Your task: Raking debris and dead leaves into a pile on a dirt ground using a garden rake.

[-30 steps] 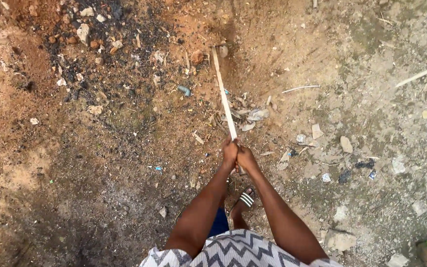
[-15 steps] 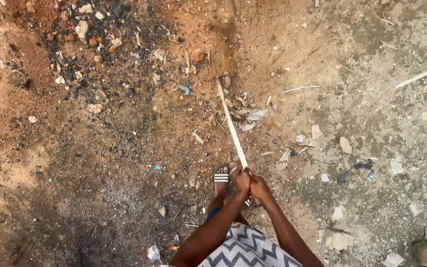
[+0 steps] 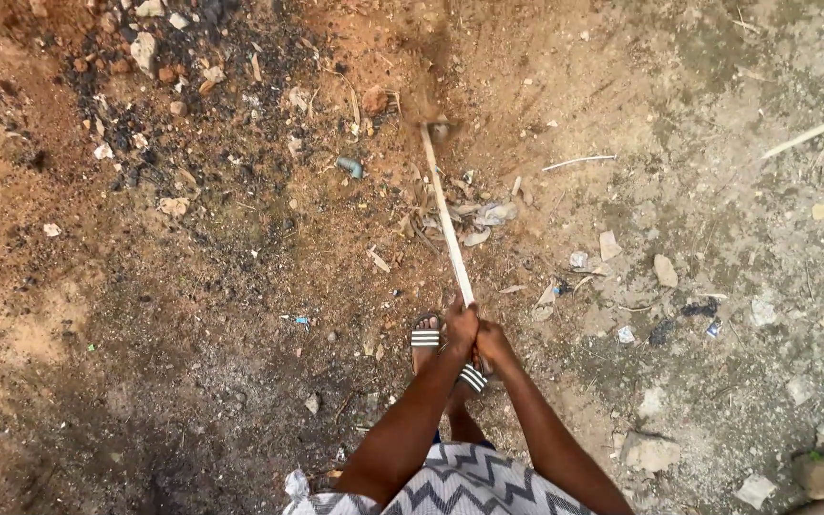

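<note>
On a littered patch of reddish dirt ground [image 3: 193, 286], a person's left hand [image 3: 461, 327] and right hand [image 3: 494, 343] are gripping a pale long-handled tool [image 3: 448, 224], its head in loose soil, scattered debris [image 3: 474, 215] remaining uncleared.

Open dirt ground [image 3: 193, 381] around; litter pile [image 3: 469, 215] beside the stick [image 3: 445, 219].

Zigzag-patterned garment [image 3: 469, 482], striped sandals [image 3: 425, 338]
</note>
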